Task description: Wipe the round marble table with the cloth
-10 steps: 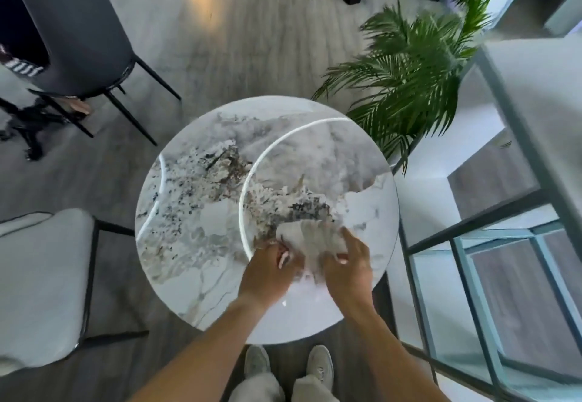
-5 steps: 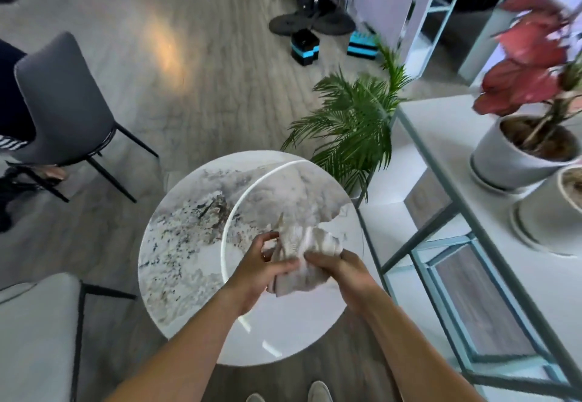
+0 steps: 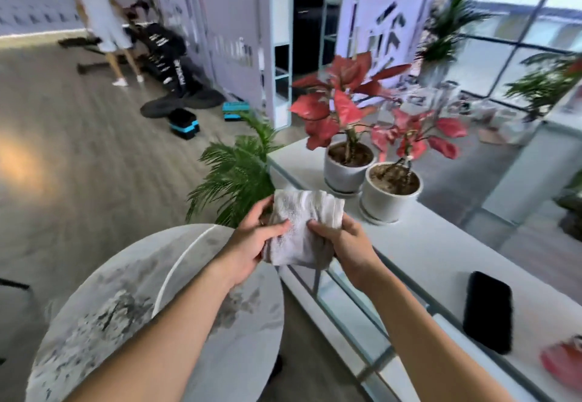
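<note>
Judging by its folds and droop, the crumpled off-white woven cloth is light, soft and limp, not slippery or fragile; it should handle best bunched in a full palm or pinched at opposite edges, since any loose part will sag. It hangs in the air, clear of the round grey-veined marble table, above and just beyond that table's far right edge. The left hand grips the cloth's left side with thumb on top, and the right hand pinches its right side, both closed on the fabric and close together.
</note>
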